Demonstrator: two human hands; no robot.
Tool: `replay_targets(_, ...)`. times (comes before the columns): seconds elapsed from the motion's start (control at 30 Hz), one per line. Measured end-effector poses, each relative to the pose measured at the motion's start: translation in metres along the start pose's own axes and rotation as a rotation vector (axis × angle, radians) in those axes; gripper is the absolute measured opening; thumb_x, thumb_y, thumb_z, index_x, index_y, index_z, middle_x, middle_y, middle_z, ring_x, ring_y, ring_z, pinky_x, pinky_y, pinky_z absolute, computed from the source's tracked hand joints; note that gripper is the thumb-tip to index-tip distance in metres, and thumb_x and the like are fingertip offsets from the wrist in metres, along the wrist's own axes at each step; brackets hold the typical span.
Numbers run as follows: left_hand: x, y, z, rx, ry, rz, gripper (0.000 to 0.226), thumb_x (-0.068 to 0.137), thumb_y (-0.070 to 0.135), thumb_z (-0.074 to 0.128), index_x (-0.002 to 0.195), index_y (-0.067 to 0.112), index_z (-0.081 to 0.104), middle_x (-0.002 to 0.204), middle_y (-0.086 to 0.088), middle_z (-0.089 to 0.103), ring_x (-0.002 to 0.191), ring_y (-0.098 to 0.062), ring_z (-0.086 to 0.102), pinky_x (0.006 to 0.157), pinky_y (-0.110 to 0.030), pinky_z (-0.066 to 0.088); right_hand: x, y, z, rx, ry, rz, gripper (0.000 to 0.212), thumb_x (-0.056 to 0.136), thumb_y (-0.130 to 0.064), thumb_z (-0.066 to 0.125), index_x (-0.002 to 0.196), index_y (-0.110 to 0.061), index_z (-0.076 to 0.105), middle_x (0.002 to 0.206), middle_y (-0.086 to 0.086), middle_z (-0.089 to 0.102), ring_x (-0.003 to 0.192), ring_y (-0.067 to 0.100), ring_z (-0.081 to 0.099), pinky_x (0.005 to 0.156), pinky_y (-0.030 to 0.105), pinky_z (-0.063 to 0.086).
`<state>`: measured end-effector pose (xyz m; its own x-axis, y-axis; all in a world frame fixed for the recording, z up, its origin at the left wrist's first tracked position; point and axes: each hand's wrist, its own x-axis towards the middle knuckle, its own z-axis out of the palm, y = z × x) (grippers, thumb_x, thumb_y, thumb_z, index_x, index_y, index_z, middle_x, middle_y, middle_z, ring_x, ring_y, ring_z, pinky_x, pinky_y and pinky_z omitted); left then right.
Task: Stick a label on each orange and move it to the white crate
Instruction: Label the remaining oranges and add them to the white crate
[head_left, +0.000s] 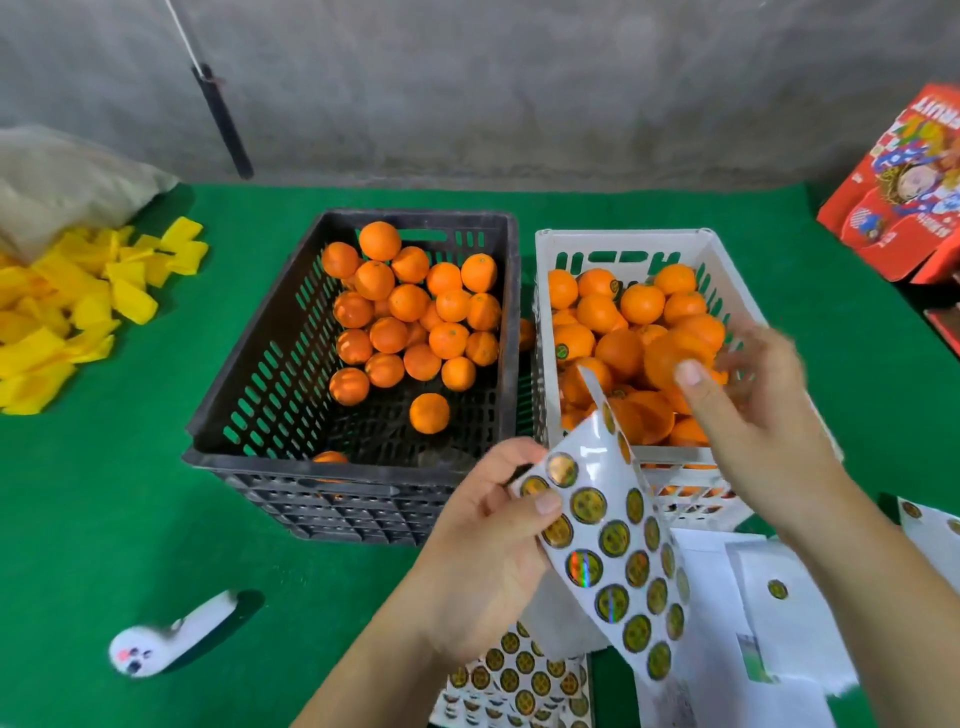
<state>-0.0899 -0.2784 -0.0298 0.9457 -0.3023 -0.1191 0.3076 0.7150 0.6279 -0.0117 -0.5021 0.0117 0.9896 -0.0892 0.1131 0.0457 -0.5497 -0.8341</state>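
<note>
The left hand (488, 540) pinched a curling sheet of round labels (618, 551), thumb on its printed face and fingers curled behind it, low in the view at about five o'clock. The right hand (748, 410) was over the near part of the white crate (618, 244), at three o'clock, and its far fingers were smeared by motion blur. It seemed to hold an orange (667, 364) with the thumb (693, 376) pressed on the fruit's front, but the blur made the grip hard to read, and I could not tell whether a label was on that fruit.

The white crate held many oranges; a few near its left wall showed a dark round label, the rest faced away or were buried. Its near wall was partly hidden by the label sheet and the right wrist. Just to its left, touching or nearly so, stood the black crate (270, 358) with a heap of bare oranges (410, 306) toward its far right corner (one lay apart near the front, another was only glimpsed through the front slots).

More label sheets (519, 675) lay at six o'clock, cut off by the bottom edge, beside white paper (727, 623) at four o'clock. A blurred white object (171, 639) sat at seven o'clock, yellow scraps (67, 312) at nine, a red box (904, 187) cut off at two.
</note>
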Motion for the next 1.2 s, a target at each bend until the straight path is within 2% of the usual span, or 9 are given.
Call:
replay_targets(0.1,0.015,0.021,-0.01,-0.025,-0.102,0.091,0.034,0.09,0.003,0.075,0.117,0.01,0.056,0.132,-0.024,0.059,0.123,-0.04,0.057,0.108,-0.057,0.046,-0.02,0.006,0.015,0.334,-0.465,0.3,0.08,0.059,-0.104,0.05,0.117,-0.054,0.072,0.113,-0.025,0.075,0.109,-0.003,0.07,0.087,0.031,0.056)
replay_targets(0.2,0.033,0.04,-0.022,0.093,-0.086,0.122,0.026,0.098,-0.003,0.059,0.121,0.009,0.057,0.135,-0.021,0.064,0.125,-0.036,0.062,0.107,-0.052,0.05,-0.038,0.015,0.033,0.722,-0.756,0.416,0.066,0.074,-0.071,0.081,0.13,-0.038,0.072,0.137,-0.003,0.07,0.127,0.017,0.066,0.091,0.027,0.059)
replay_targets(0.33,0.06,0.06,-0.045,0.481,-0.023,0.07,0.022,0.101,0.01,0.06,0.117,0.021,0.071,0.121,-0.011,0.072,0.105,-0.024,0.07,0.095,-0.036,0.057,-0.034,0.026,0.051,0.972,-0.478,0.356,0.052,0.091,-0.009,0.074,0.141,-0.02,0.063,0.138,0.011,0.069,0.124,0.03,0.069,0.089,0.036,0.062)
replay_targets(0.5,0.122,0.078,-0.097,1.355,0.326,0.09,0.011,0.103,0.029,0.062,0.112,0.027,0.067,0.105,0.008,0.075,0.095,-0.01,0.069,0.08,-0.026,0.053,-0.017,0.036,0.05,0.975,-0.206,0.285,0.064,0.083,-0.003,0.071,0.142,-0.023,0.06,0.133,0.008,0.072,0.119,0.031,0.072,0.088,0.045,0.062)
replay_targets(0.67,0.19,0.085,-0.145,2.14,0.083,-0.744,0.059,0.102,0.039,0.058,0.154,0.019,0.038,0.149,-0.012,0.045,0.131,-0.038,0.052,0.1,-0.044,0.046,-0.011,0.041,0.057,0.99,-0.188,0.317,0.067,0.081,-0.004,0.074,0.143,-0.026,0.059,0.134,0.008,0.072,0.12,0.034,0.071,0.09,0.05,0.062)
replay_targets(0.77,0.213,0.076,-0.17,2.435,-0.113,-0.963,0.083,0.096,0.035,0.069,0.162,0.024,0.02,0.161,-0.014,0.024,0.133,-0.044,0.048,0.094,-0.048,0.051,-0.011,0.043,0.059,0.989,-0.198,0.339,0.07,0.081,-0.007,0.075,0.144,-0.029,0.057,0.134,0.008,0.072,0.12,0.035,0.071,0.092,0.054,0.06)
replay_targets(0.9,0.225,0.061,-0.197,2.61,-0.089,-0.796,0.089,0.094,0.019,0.073,0.163,0.029,0.017,0.161,-0.015,0.022,0.14,-0.049,0.038,0.106,-0.053,0.048,-0.014,0.044,0.057,0.996,-0.186,0.359,0.071,0.077,-0.008,0.078,0.142,-0.031,0.059,0.134,0.009,0.071,0.119,0.036,0.071,0.094,0.059,0.058)
replay_targets(1.03,0.223,0.06,-0.2,2.716,-0.011,-0.853,0.094,0.081,0.045,0.085,0.158,0.027,0.035,0.156,-0.01,0.031,0.131,-0.036,0.051,0.086,-0.042,0.05,-0.013,0.048,0.055,1.046,-0.216,0.375,0.064,0.082,-0.002,0.075,0.137,-0.031,0.064,0.134,0.011,0.071,0.119,0.037,0.071,0.089,0.052,0.061)
replay_targets(1.2,0.203,0.093,-0.155,2.121,0.235,-0.858,0.089,0.071,0.079,0.07,0.133,0.017,0.061,0.144,-0.004,0.05,0.123,-0.032,0.055,0.098,-0.046,0.052,-0.011,0.045,0.059,1.073,-0.25,0.403,0.064,0.081,-0.005,0.076,0.138,-0.031,0.063,0.135,0.011,0.071,0.119,0.036,0.071,0.085,0.048,0.063)
